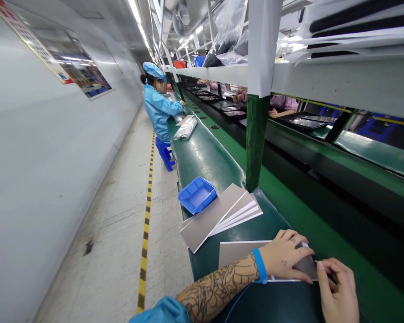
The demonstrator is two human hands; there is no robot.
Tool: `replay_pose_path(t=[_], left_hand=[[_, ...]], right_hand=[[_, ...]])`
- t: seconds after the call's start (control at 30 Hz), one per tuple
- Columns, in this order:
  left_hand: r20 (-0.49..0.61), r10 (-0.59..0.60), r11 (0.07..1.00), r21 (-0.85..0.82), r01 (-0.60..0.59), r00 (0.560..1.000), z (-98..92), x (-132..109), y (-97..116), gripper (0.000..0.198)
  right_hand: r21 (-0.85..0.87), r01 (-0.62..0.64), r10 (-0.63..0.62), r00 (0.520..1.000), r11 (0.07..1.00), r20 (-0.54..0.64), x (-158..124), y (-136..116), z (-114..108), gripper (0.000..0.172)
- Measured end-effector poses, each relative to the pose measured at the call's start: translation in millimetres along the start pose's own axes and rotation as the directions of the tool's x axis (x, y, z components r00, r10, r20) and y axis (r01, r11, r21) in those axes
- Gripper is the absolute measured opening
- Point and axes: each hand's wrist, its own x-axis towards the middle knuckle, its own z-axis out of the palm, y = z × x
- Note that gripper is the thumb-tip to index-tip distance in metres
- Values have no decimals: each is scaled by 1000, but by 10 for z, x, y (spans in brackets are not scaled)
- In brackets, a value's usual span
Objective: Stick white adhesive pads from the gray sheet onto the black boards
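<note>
A grey flat sheet [235,252] lies on the green bench in front of me. My left hand [286,255] rests on top of it with fingers spread flat, pressing it down; a blue wrist strap circles that wrist. My right hand [336,287] sits at the sheet's right end, its fingers pinched at the sheet's edge. What the pinch holds is too small to make out. A fanned stack of similar grey and white sheets [218,215] lies just beyond, to the left.
A blue plastic bin [197,194] stands beside the stack near the bench edge [188,242]. A green post [256,139] rises from the bench. Further along, a person in a blue coat [158,110] works; other hands show across the line. A yellow-striped aisle runs on the left.
</note>
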Motion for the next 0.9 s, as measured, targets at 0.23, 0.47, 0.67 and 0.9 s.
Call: replay_pose_path(t=[0.23, 0.47, 0.67, 0.9], left_hand=[[7, -6, 1000, 13, 6, 1000, 2, -2, -1, 68], [10, -7, 1000, 10, 7, 1000, 6, -1, -4, 67], [2, -9, 1000, 18, 9, 1000, 2, 1, 7, 68], [-2, -6, 1000, 25, 6, 1000, -7, 7, 12, 67]], right_hand=[[-11, 21, -21, 1000, 1000, -8, -5, 11, -3, 48], [-12, 39, -39, 999, 999, 0, -1, 25, 0, 46], [-12, 25, -25, 1000, 1000, -1, -3, 23, 0, 46], [-12, 39, -39, 999, 999, -6, 4, 14, 4, 46]])
